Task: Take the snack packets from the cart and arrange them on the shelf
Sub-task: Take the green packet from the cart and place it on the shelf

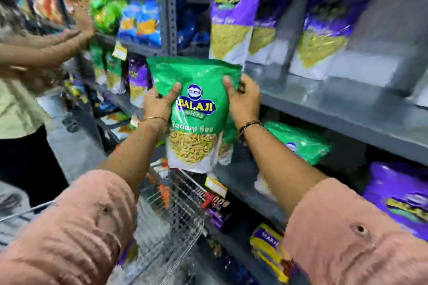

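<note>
We are holding a green snack packet (196,111) in the centre of the frame, above the wire cart (171,210), with our left hand (159,104) and right hand (243,102) clamped on its two sides. It is not yet on the shelf (347,109) at the right. One green packet (301,141) is already lying there at centre right, and purple packets (324,21) are standing above. What is remaining in the cart we cannot tell, so the task seems partly done.
</note>
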`<state>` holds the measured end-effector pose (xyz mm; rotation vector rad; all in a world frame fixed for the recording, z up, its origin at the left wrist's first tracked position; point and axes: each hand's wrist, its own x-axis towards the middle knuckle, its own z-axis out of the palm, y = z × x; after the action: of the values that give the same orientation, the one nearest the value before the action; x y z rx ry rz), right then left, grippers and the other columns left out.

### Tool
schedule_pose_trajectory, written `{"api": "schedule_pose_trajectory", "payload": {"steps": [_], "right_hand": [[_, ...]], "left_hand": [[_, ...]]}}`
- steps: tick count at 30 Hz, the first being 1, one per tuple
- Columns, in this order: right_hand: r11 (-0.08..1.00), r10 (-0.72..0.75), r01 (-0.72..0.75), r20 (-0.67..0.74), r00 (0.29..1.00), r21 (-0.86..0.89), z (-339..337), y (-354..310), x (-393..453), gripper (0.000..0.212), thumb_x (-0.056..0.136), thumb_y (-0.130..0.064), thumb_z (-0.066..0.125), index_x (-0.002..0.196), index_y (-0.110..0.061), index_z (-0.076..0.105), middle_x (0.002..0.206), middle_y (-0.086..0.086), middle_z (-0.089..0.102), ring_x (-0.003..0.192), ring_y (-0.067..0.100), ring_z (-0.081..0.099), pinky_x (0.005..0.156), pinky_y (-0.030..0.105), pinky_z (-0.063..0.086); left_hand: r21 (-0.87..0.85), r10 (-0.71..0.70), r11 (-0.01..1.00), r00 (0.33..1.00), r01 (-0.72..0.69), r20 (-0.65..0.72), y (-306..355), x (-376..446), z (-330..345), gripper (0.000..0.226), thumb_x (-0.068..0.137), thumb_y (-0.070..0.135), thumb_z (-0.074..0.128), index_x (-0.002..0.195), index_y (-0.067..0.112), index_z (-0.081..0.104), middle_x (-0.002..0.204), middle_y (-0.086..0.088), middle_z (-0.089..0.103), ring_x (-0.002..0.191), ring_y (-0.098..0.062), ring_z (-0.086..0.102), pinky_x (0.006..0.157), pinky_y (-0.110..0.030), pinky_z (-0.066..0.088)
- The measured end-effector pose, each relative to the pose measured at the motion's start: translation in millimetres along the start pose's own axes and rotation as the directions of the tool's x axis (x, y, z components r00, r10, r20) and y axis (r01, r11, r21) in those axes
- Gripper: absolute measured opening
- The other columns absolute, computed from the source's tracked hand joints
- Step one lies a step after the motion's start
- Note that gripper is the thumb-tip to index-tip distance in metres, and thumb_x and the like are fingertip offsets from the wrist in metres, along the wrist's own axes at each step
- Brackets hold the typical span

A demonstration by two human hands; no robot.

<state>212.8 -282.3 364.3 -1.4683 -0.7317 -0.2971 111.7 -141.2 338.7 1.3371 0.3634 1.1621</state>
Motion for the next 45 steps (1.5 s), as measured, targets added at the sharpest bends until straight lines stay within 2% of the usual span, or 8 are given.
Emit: {"api": "schedule_pose_trajectory", "payload": {"steps": [4,13,19,25,27,30,36,45], "right_hand": [[0.987,-0.154,0.16,-0.164,0.974,0.026,-76.1,-56.5,51.9,0.042,0.082,-0.038,0.061,0.075,0.003,0.055,0.063,0.025,0.054,0.06,0.003,0.04,0.054,0.03,0.037],[0.982,-0.168,0.133,-0.285,0.944,-0.137,-249.9,-117.1,98.3,0.024,0.091,-0.043,0.053,0.08,-0.022,0.049,0.071,-0.009,0.047,0.063,0.001,0.042,0.063,0.019,0.034],[0.994,0.035,-0.045,-0.098,0.995,-0.099,-340.8,-100.4,76.6,0.065,0.074,-0.04,0.074,0.123,-0.009,0.044,0.108,0.0,0.063,0.089,0.005,0.061,0.069,0.003,0.047],[0.979,0.087,-0.125,-0.222,0.971,-0.162,-401.6,-63.4,63.4,0.098,0.046,-0.018,0.092,0.127,-0.008,0.039,0.121,0.008,0.064,0.102,0.015,0.066,0.085,0.027,0.057],[0.976,0.088,-0.139,-0.277,0.957,-0.169,-420.2,-52.9,57.1,0.092,0.05,-0.013,0.092,0.126,-0.006,0.041,0.117,0.008,0.066,0.099,0.014,0.067,0.078,0.024,0.057],[0.977,0.101,-0.155,-0.323,0.941,-0.146,-435.7,-53.4,50.2,0.073,0.062,0.002,0.083,0.12,-0.006,0.039,0.105,0.0,0.064,0.088,0.009,0.065,0.063,0.01,0.053],[0.949,0.162,-0.226,-0.274,0.948,-0.221,-451.9,-56.0,41.2,0.071,0.074,-0.007,0.076,0.131,-0.008,0.033,0.105,-0.007,0.059,0.089,-0.003,0.057,0.059,0.003,0.049],[0.92,0.193,-0.272,-0.279,0.941,-0.28,-451.9,-66.0,25.9,0.08,0.075,-0.018,0.076,0.14,-0.012,0.03,0.125,0.001,0.055,0.106,0.008,0.057,0.073,0.002,0.048]], "left_hand": [[-0.15,0.165,0.976,0.985,-0.156,0.056,68.8,-2.9,86.5,0.016,0.083,0.007,0.067,0.098,0.005,0.065,0.06,0.022,0.07,0.058,0.009,0.06,0.062,-0.015,0.052],[-0.481,0.147,0.875,0.979,-0.061,0.142,144.3,-36.4,279.1,0.021,0.066,0.025,0.084,0.067,0.016,0.065,0.07,-0.003,0.069,0.08,-0.022,0.059,0.077,-0.051,0.056],[-0.602,0.075,0.796,0.977,0.062,0.2,157.5,-66.4,383.3,0.02,0.059,0.026,0.085,0.059,0.015,0.068,0.052,0.016,0.067,0.075,-0.016,0.056,0.064,-0.034,0.052],[-0.477,0.048,0.871,0.946,0.117,0.321,137.4,-117.1,457.9,0.039,0.07,0.024,0.082,0.048,0.02,0.049,0.032,0.019,0.044,0.044,0.004,0.038,0.05,-0.024,0.038],[-0.374,0.024,0.912,0.889,0.168,0.457,118.8,-128.7,472.0,0.038,0.076,0.029,0.076,0.056,0.013,0.049,0.041,0.015,0.05,0.041,0.007,0.038,0.05,-0.022,0.035],[-0.121,-0.087,0.957,0.663,0.262,0.743,94.8,-140.6,473.4,0.086,0.06,0.063,0.074,0.113,-0.002,0.059,0.118,-0.018,0.067,0.108,-0.02,0.064,0.099,-0.047,0.049],[0.051,-0.096,0.958,0.15,0.281,0.984,50.8,-147.0,451.1,0.097,0.042,0.034,0.093,0.126,0.011,0.05,0.124,-0.01,0.066,0.108,-0.023,0.066,0.104,-0.048,0.046],[0.023,-0.053,0.987,0.187,0.162,0.981,55.1,-160.2,440.0,0.077,0.058,0.018,0.087,0.125,0.016,0.049,0.127,-0.007,0.064,0.116,-0.024,0.061,0.107,-0.048,0.044]]}}
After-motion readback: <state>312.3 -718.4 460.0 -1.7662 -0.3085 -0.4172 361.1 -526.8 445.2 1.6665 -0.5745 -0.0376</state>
